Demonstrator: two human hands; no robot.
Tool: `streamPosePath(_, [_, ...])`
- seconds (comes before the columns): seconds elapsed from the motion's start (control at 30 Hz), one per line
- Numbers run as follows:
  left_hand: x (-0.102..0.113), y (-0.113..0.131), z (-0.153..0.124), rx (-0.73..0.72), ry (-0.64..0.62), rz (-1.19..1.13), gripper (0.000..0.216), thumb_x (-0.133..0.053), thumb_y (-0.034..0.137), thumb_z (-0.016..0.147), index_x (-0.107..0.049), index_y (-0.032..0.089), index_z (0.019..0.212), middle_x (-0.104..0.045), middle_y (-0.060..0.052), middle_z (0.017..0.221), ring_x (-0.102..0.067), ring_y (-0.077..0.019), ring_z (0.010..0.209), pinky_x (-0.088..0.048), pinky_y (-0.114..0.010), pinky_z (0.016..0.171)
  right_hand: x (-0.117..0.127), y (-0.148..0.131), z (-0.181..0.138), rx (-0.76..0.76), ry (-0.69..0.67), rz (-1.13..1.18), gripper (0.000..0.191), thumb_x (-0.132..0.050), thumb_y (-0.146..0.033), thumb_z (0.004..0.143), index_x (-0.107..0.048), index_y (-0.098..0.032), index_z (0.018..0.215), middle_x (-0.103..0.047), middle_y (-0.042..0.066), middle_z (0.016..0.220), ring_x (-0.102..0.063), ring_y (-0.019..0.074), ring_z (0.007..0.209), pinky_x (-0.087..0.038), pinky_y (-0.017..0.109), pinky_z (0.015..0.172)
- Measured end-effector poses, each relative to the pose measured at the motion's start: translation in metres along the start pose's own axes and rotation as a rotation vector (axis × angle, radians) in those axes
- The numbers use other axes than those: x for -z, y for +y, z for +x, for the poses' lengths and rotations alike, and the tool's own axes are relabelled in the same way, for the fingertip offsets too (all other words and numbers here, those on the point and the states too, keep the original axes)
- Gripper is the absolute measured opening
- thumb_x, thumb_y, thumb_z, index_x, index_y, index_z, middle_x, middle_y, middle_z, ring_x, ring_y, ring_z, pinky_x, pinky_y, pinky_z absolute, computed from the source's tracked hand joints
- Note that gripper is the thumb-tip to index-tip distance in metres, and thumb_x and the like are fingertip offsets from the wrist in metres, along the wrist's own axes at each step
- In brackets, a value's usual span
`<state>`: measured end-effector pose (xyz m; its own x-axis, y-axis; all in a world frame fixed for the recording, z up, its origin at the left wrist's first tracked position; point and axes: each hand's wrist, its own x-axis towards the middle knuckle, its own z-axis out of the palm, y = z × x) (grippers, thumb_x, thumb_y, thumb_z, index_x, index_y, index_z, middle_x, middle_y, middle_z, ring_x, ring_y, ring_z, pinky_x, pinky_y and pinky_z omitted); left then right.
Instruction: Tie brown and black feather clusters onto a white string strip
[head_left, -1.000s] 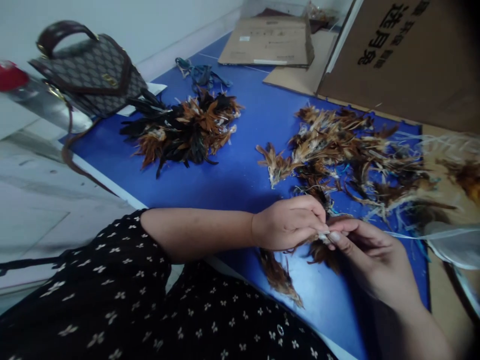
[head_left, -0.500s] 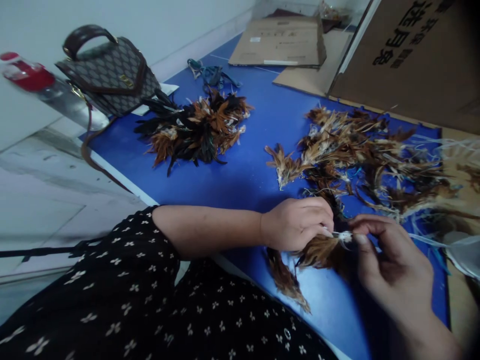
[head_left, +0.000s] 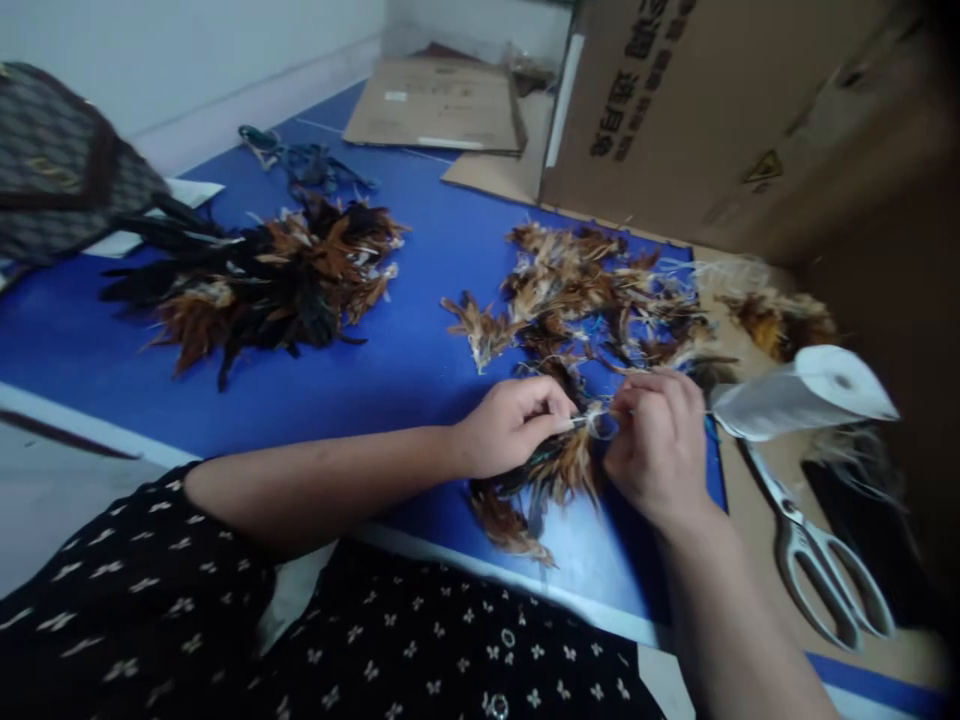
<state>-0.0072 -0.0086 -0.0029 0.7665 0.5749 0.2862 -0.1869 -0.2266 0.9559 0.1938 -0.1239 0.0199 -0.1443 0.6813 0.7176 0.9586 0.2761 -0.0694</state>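
My left hand (head_left: 517, 425) is closed, pinching the top end of a small bunch of brown and dark feathers (head_left: 566, 465) that hangs below its fingers. White thread (head_left: 598, 420) loops around the tied end of this bunch. Close by on the right, my right hand (head_left: 660, 440) is closed too, its fingertips pinching the thread. A line of thread runs behind that hand toward a white thread spool (head_left: 757, 405). Under the bunch, a loose brown feather tuft (head_left: 510, 525) lies on the blue table (head_left: 427, 350).
Behind my hands spreads a pile of brown feathers (head_left: 570, 275). A dark and rust feather heap (head_left: 292, 270) lies to the left, beside a patterned handbag (head_left: 67, 170). Scissors (head_left: 817, 560) rest on cardboard at right. A large carton (head_left: 697, 120) stands behind.
The view has swung right, bringing the whole spool and the scissors into sight while the bottle has left it. My right hand has turned, its back now facing up, with thread looped at the bunch.
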Motion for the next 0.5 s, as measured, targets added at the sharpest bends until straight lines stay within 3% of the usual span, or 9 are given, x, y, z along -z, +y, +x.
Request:
streamPosePath(0.1, [-0.008,0.01,0.003,0.227,-0.038,-0.316,0.021,-0.077,0.033,0.102,-0.068,0.017,0.111,-0.076,-0.004,0.099,-0.073,-0.0144,0.09,-0.059,-0.031,0.088,0.003,-0.01,0.004,-0.003,-0.025,0.012,0.033,-0.056,0.0,0.093,-0.055,-0.026,0.115,-0.07,0.009,0.111,-0.067,0.0251,0.105,-0.058,0.047,0.098])
streamPosePath(0.23, [-0.015,0.015,0.008,0.332,-0.073,-0.544,0.039,-0.09,0.035,0.092,-0.069,0.015,0.117,-0.078,-0.004,0.096,-0.075,-0.0149,0.084,-0.061,-0.032,0.087,0.006,-0.02,0.006,0.017,-0.089,0.045,0.028,-0.059,-0.006,0.102,-0.055,-0.026,0.121,-0.072,0.01,0.115,-0.068,0.024,0.104,-0.059,0.044,0.095])
streamPosePath(0.33, [-0.018,0.016,0.011,0.349,-0.051,-0.562,0.029,-0.087,0.034,0.094,-0.072,0.013,0.109,-0.076,-0.003,0.084,-0.073,-0.0141,0.075,-0.06,-0.032,0.081,0.008,-0.017,0.006,0.024,-0.128,0.062,0.025,-0.06,-0.01,0.105,-0.055,-0.025,0.125,-0.072,0.011,0.12,-0.068,0.0253,0.108,-0.059,0.044,0.096])
streamPosePath(0.43, [-0.022,0.022,0.017,0.379,0.035,-0.52,0.013,-0.081,0.016,0.096,-0.071,0.014,0.104,-0.075,-0.002,0.083,-0.074,-0.0137,0.075,-0.061,-0.032,0.083,0.011,-0.01,0.008,0.038,-0.153,0.086,0.024,-0.06,-0.014,0.107,-0.056,-0.024,0.128,-0.07,0.014,0.122,-0.067,0.0273,0.108,-0.059,0.044,0.093])
streamPosePath(0.5, [-0.024,0.028,0.023,0.418,0.109,-0.465,0.014,-0.076,0.005,0.095,-0.069,0.014,0.102,-0.074,0.0,0.082,-0.073,-0.0121,0.074,-0.061,-0.031,0.083,0.014,-0.003,0.009,0.057,-0.174,0.099,0.023,-0.061,-0.016,0.107,-0.057,-0.023,0.128,-0.07,0.014,0.119,-0.067,0.028,0.105,-0.059,0.044,0.091])
